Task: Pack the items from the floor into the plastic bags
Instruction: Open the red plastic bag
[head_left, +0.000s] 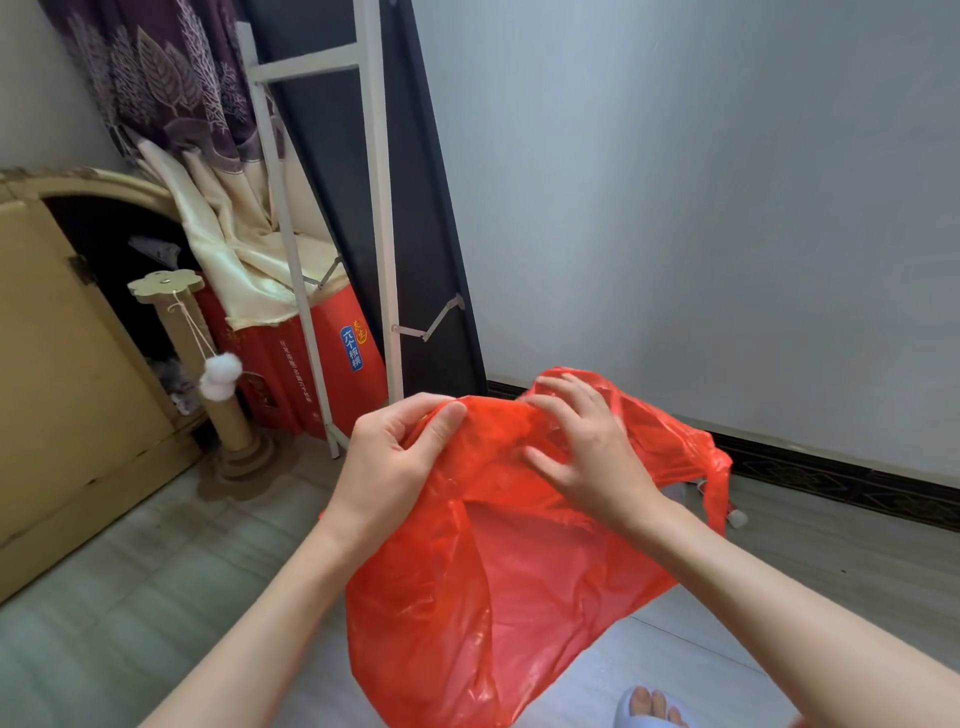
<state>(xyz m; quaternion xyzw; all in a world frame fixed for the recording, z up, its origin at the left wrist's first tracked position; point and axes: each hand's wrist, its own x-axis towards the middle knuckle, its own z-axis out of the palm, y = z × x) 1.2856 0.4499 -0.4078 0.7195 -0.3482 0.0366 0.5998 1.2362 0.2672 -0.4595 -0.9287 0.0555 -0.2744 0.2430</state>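
I am holding a red plastic bag (498, 545) up off the floor (156, 571) in front of me with both hands. My left hand (400, 457) is pinching the bag's upper edge, thumb on the near side and curled fingers behind the film; that grip is grasping the bag. My right hand (582, 452) is lying on top of the bunched plastic just right of the left grip, fingers spread and slightly bent, pressing into the film; whether it is pinching a layer, I cannot tell. The bag's body is hanging below both grips, its mouth sagging open toward me. One handle loop (719, 488) is drooping down to the right of my right hand. A small white item (737, 517) is lying on the floor just beyond that loop; too hidden to identify. Well to the left of my left grip, a cardboard scratching post (218, 384) is standing beside a red carton (322, 364).
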